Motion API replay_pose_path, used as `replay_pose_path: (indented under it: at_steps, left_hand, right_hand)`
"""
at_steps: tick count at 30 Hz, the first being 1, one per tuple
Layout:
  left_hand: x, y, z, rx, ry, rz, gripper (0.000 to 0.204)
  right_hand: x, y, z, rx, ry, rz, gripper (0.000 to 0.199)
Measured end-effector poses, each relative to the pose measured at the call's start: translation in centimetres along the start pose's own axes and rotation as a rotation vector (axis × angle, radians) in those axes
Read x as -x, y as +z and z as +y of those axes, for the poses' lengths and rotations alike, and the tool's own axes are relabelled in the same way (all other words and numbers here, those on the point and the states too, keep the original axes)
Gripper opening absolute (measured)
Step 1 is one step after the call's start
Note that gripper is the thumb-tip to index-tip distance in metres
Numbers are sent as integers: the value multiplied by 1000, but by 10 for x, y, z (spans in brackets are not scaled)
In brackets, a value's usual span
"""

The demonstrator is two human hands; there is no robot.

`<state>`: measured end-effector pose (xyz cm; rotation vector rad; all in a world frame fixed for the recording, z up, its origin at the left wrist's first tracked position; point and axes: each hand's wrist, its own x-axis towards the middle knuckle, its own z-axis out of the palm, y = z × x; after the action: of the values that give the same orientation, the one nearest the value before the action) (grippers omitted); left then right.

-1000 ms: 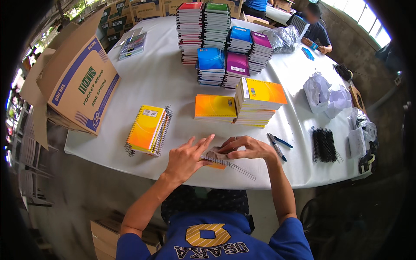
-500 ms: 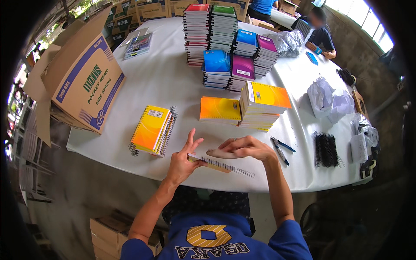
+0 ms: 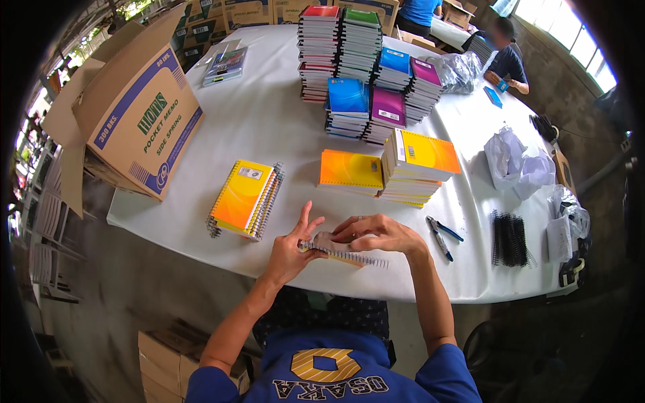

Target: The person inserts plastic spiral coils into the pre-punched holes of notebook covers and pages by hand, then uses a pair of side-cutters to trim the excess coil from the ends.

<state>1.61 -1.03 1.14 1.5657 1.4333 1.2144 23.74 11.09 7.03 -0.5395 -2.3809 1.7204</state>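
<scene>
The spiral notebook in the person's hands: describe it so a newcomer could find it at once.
Start at the white table and go to its near edge, right in front of the person. There the left hand and right hand hold a spiral notebook. Unlike the yellow-orange pile lying to its left, it is single, held, and shows its wire coil along its near edge.

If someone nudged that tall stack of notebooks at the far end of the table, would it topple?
Possibly: the tall stack of multicoloured notebooks is narrow for its height. It probably feels heavy. A similar stack beside it may brace it.
</scene>
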Motion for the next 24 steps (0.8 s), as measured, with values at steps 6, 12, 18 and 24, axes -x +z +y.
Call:
replay_pose_path:
  at_steps: [6,12,18,24]
  left_hand:
    - [0,-15,-20,27,112,-148,76]
    - [-18,-38,37,263,-127,-116,48]
    - [-12,6,27,-462,365,-13,51]
    - [5,47,17,-879,364,-39,61]
  right_hand:
    - [22,-8,6,-36,42,169,45]
    - [78,-11,36,279,239,627,47]
    - [116,8,56,880,428,893,67]
    - [152,13,107,1236,498,1039,53]
